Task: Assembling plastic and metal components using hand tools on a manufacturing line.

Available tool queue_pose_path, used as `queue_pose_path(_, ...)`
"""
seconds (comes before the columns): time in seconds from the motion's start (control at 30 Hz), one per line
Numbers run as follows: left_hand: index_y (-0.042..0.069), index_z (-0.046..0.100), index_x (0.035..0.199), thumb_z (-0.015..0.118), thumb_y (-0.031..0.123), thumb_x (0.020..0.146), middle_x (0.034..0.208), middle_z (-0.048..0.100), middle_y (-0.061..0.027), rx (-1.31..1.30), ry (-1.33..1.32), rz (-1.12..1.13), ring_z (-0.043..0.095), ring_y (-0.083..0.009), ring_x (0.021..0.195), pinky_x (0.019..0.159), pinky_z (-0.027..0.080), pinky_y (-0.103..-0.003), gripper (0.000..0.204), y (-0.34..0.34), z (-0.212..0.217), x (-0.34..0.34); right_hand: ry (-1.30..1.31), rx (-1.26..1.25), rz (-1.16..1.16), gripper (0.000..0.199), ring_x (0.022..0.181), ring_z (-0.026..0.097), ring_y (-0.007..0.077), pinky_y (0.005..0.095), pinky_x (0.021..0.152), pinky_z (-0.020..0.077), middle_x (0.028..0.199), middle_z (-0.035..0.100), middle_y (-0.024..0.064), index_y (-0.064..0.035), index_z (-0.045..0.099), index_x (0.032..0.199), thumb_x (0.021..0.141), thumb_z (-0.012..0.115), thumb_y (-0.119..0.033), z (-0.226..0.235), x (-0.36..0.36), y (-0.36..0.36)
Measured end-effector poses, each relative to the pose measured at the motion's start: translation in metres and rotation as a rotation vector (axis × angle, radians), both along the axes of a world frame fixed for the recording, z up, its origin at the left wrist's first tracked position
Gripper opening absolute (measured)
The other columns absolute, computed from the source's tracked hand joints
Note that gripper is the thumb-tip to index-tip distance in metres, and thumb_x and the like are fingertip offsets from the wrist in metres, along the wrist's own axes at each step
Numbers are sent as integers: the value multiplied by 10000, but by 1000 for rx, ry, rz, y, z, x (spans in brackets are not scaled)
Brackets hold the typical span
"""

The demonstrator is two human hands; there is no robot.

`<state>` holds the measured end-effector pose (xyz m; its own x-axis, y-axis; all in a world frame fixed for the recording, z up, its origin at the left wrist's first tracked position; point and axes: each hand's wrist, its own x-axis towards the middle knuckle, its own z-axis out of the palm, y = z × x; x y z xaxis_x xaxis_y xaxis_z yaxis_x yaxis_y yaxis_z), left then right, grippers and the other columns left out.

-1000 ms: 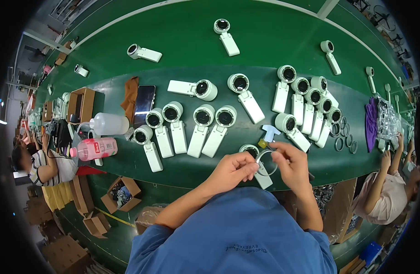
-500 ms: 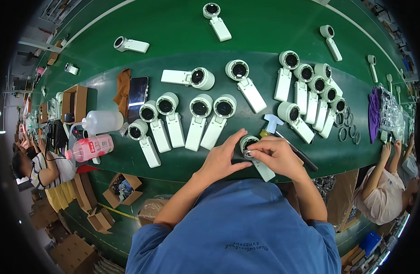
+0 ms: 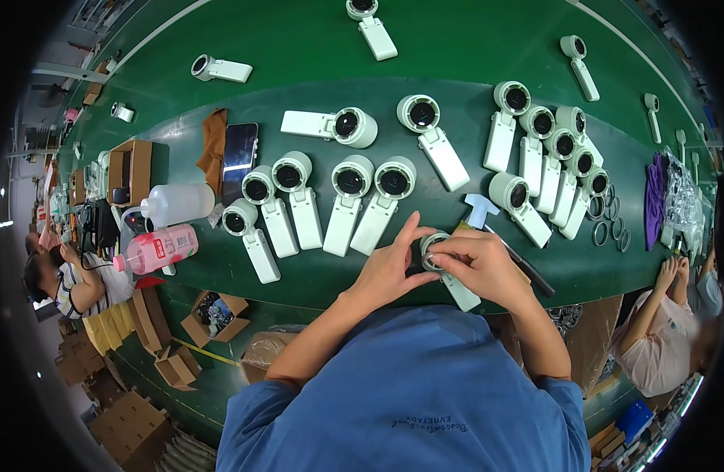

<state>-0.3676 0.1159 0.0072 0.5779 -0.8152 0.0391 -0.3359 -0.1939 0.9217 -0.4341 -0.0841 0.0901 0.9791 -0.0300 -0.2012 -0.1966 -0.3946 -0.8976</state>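
Observation:
A small white handheld fan [image 3: 461, 294] lies at the table's near edge, its round head between my hands. My left hand [image 3: 384, 272] brackets that head from the left, fingers along the far side and thumb at the near side by the hinge. In a closed pinch, my right hand [image 3: 485, 270] holds a thin metal ring [image 3: 430, 261] against the face of the head. Fingers hide part of the head and ring. Just beyond my right hand lie a hammer-shaped tool with a pale blue head [image 3: 480, 209] and a black-handled tool [image 3: 532, 271].
More white handheld fans [image 3: 350, 189] lie in groups across the green table [image 3: 315, 279]. Several loose metal rings [image 3: 600, 233] are at right, near a purple cloth [image 3: 654, 200]. At left are a pink bottle [image 3: 161, 249], a white bottle [image 3: 178, 206] and a phone [image 3: 240, 157]. Co-workers sit at both sides.
My view has shifted slightly, so the table's things appear a little displaced. My hands stay around the same fan, the right fingers and ring lying a little differently on its head.

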Motion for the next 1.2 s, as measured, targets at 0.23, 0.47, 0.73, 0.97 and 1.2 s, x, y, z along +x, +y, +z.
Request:
queue_pose_path(0.23, 29, 6, 1590, 846, 169, 813, 1278, 628, -102, -101, 48, 112, 538, -157, 603, 550, 462, -273, 1153, -1, -30, -11, -383, -334, -7, 196, 914, 594, 287, 395, 777, 471, 971, 641, 105, -31, 709, 1032, 853, 744, -103, -21, 16, 10)
queue_pose_path(0.47, -1, 432, 1469, 679, 73, 867, 1126, 676, -158, 328, 316, 115, 656, -304, 805, 717, 533, -385, 655, 24, 51, 1, -307, -607, 181, 313, 933, 547, 329, 440, 810, 431, 979, 558, 120, -62, 609, 958, 884, 663, -362, -48, 29, 40)
queue_pose_path(0.73, 96, 711, 1011, 633, 314, 863, 963, 696, -68, -204, -563, -155, 611, -272, 962, 842, 453, -423, 274, -63, 40, 23, -438, -676, 319, 222, 913, 546, 313, 433, 807, 423, 956, 577, 105, -67, 610, 901, 851, 693, -267, -46, 69, 42)
queue_pose_path(0.97, 104, 720, 899, 632, 320, 871, 1020, 697, -78, -23, -330, -326, 623, -295, 988, 842, 465, -436, 236, -74, 11, 21, -636, -525, 288, 174, 896, 545, 312, 430, 803, 420, 944, 590, 104, -65, 612, 894, 847, 686, -215, -36, 107, 46)
queue_pose_path(1.2, 19, 697, 1105, 644, 271, 877, 1098, 686, -135, -550, -238, 166, 619, -333, 1098, 971, 458, -469, 344, -51, 10, 13, -599, -439, 24, 128, 879, 544, 310, 428, 799, 417, 932, 603, 102, -62, 614, 888, 844, 679, -164, -28, 35, 36)
